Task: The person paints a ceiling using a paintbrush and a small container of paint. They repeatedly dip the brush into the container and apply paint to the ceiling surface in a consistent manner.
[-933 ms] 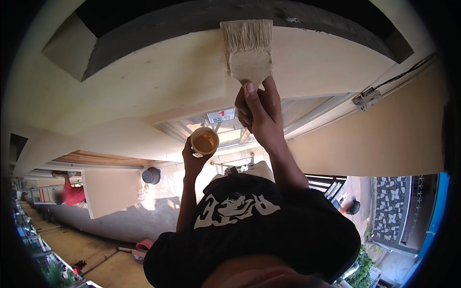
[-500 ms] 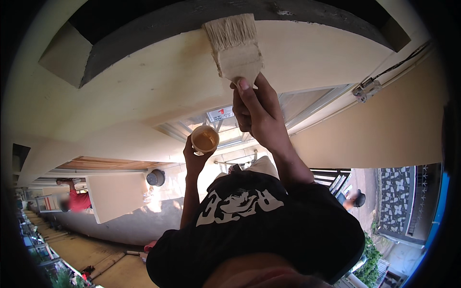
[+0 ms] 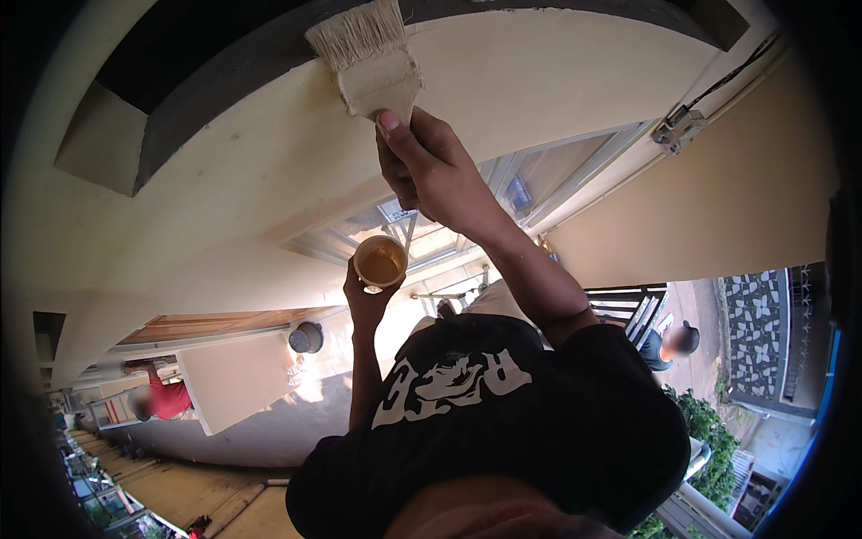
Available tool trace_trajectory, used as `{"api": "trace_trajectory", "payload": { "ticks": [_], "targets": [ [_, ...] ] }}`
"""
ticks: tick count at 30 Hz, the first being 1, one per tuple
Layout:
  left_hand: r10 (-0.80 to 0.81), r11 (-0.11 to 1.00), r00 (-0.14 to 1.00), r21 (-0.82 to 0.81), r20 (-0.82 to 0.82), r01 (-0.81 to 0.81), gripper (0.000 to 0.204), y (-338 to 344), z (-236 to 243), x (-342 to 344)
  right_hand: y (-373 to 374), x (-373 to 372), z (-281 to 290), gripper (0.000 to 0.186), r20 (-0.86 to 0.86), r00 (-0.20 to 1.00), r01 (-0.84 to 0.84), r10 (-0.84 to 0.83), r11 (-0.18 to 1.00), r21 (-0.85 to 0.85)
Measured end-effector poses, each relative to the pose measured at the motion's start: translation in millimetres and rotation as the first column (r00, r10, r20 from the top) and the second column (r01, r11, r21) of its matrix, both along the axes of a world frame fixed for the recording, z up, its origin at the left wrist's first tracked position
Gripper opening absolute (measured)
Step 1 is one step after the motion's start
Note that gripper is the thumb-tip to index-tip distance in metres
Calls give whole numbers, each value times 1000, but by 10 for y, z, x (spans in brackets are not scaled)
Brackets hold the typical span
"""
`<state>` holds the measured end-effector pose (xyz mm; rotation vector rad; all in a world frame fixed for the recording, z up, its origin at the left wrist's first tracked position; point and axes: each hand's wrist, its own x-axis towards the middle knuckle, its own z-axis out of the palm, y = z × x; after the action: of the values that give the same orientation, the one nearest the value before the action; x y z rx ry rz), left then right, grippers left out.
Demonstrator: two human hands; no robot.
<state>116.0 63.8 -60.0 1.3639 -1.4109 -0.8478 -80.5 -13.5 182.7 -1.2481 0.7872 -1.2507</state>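
Right grip [image 3: 433, 175] on paintbrush [image 3: 381, 79], left grip [image 3: 365, 304] on cup [image 3: 403, 257]

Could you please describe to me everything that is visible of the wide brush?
The wide brush has pale, partly clumped bristles and a flat, beige-coated body narrowing toward the handle, which is mostly hidden in the right hand, the thumb pressed on it. It is tilted, bristles toward the picture's upper left, over the pale wall and its dark grey edge; whether they touch is unclear.
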Motion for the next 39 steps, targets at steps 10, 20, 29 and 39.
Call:
{"api": "trace_trajectory", "payload": {
  "ticks": [10,20,29,39],
  "targets": [
    [16,999,1000,39,-9,-16,76,68,-31,39,463,-27,-206,34,1,996,-84,84,987,140],
    [-18,999,999,-38,31,20,75,-25,-20,-26,466,35,-1574,35,51,999,-36,11,853,520],
    [12,1000,999,8,-52,-11,73,-17,-159,93,178,-103,-447,16,598,797,-464,79,713,525],
    [42,999,999,-9,22,-41,74,-9,-55,64,155,152,-972,34,-28,1000,10,-7,993,119]
  ]
}}
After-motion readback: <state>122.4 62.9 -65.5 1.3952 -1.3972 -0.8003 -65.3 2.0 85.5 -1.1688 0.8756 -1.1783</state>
